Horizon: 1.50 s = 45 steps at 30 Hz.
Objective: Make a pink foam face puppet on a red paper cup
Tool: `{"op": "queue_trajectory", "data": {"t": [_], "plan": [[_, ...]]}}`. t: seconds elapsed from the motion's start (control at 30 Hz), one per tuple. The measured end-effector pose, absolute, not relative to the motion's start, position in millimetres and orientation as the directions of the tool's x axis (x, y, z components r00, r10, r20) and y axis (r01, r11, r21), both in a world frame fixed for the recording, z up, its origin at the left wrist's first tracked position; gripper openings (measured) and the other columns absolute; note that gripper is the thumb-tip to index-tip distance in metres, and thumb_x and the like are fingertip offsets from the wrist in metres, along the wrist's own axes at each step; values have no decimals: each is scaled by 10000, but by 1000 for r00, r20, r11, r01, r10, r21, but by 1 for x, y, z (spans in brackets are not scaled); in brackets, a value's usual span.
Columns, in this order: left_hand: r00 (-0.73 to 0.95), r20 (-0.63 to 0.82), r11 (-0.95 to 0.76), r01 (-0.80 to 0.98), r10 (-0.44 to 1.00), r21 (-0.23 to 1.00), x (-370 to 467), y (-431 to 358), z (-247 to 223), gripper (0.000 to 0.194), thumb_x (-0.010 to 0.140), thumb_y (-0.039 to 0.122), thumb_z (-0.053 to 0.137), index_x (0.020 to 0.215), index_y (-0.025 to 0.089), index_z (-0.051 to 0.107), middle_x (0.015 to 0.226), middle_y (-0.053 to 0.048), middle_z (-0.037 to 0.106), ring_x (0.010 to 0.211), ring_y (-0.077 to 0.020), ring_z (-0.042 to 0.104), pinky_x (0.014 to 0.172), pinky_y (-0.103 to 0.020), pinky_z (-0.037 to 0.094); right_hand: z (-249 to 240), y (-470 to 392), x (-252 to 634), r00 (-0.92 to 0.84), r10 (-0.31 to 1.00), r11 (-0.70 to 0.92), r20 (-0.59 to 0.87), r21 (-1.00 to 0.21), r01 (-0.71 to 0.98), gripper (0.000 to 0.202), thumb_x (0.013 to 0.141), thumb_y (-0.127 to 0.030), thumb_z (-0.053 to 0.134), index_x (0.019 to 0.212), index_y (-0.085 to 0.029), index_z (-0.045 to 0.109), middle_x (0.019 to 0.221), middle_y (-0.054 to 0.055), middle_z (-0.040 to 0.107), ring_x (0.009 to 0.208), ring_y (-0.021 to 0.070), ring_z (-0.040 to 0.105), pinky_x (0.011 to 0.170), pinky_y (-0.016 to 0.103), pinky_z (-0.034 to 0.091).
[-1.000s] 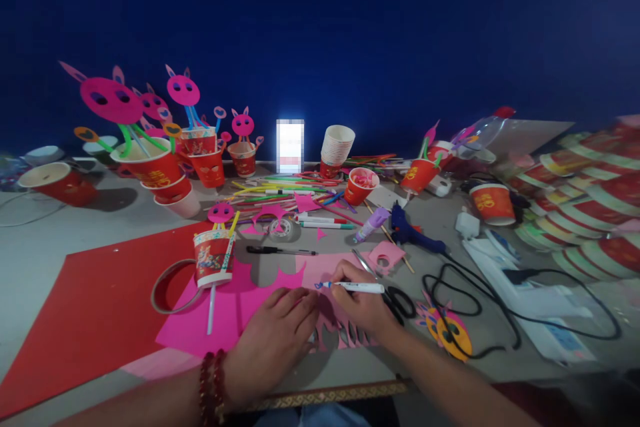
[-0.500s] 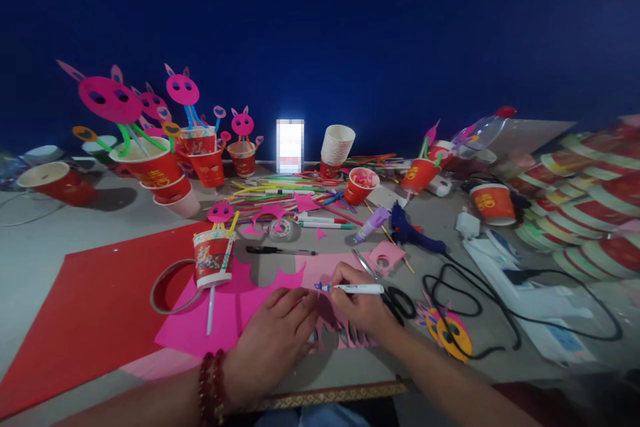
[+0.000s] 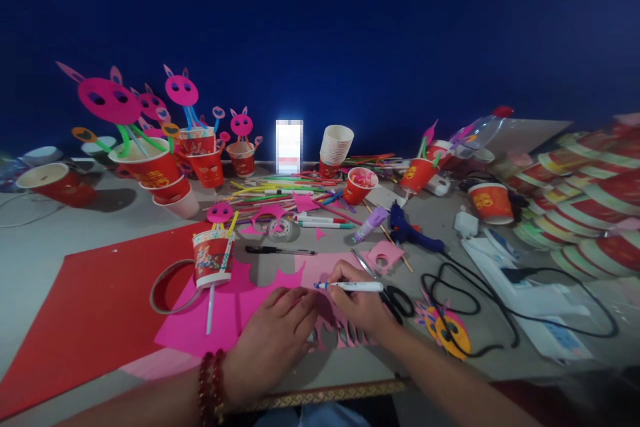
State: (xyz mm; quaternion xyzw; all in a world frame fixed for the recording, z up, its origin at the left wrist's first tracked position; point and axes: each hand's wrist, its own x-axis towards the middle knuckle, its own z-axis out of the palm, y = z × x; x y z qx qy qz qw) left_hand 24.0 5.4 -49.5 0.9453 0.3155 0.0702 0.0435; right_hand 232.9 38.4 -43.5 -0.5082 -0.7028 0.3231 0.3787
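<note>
Two hands are at work on the bright pink sheet of craft foam (image 3: 235,313) that lies flat on the grey surface (image 3: 60,227) in front of me. My left hand (image 3: 273,337) lies flat on the pink sheet with its fingers (image 3: 295,299) close together, pressing it down. My right hand (image 3: 360,303) pinches a thin white marker pen with a blue tip (image 3: 350,286) between thumb and fingers. The pen lies almost level and its tip points left, touching the lighter pink sheet (image 3: 325,267) just beside my left fingertips. The near edge of the pink sheet under my right hand is cut into little pointed teeth. A red paper cup with a pink paper face on straws (image 3: 213,255) stands on the pink sheet, left of my hands. A big red sheet (image 3: 85,300) lies under the pink one. Black-handled scissors (image 3: 395,297) lie just right of my right hand. A dark blue glue gun (image 3: 407,230) lies farther back.
</note>
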Motion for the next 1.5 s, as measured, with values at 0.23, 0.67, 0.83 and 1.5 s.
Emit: {"op": "queue_trajectory", "data": {"t": [0.23,0.67,0.83,1.5], "plan": [[791,102,-796,591,603,129,24,7,-47,413,961,390,553,1303,160,530,1402,-70,571,1283,-271,482,1076,-422,318,-41,39,232,-232,957,271,173,-819,507,107,793,-213,502,686,-221,508,605,-35,516,560,141,482,554,247,356],[791,114,-799,589,601,123,24,7,-48,409,961,377,554,1309,164,524,1406,-71,567,1284,-265,480,1079,-417,314,-40,39,232,-235,956,274,174,-814,513,106,784,-210,493,680,-226,494,593,-37,508,550,139,474,540,243,349],[797,98,-802,587,597,112,24,7,-48,445,942,390,585,1316,157,520,1406,-81,565,1279,-271,482,1069,-421,326,-43,39,233,-238,954,285,184,-810,513,123,802,-206,506,681,-223,490,607,-36,520,566,137,485,557,245,349],[792,104,-798,590,602,122,23,7,-49,424,959,399,557,1305,158,524,1417,-64,562,1286,-266,479,1078,-416,305,-46,38,234,-203,958,280,203,-817,504,127,772,-179,475,651,-217,473,587,-45,491,539,129,457,554,252,330]]}}
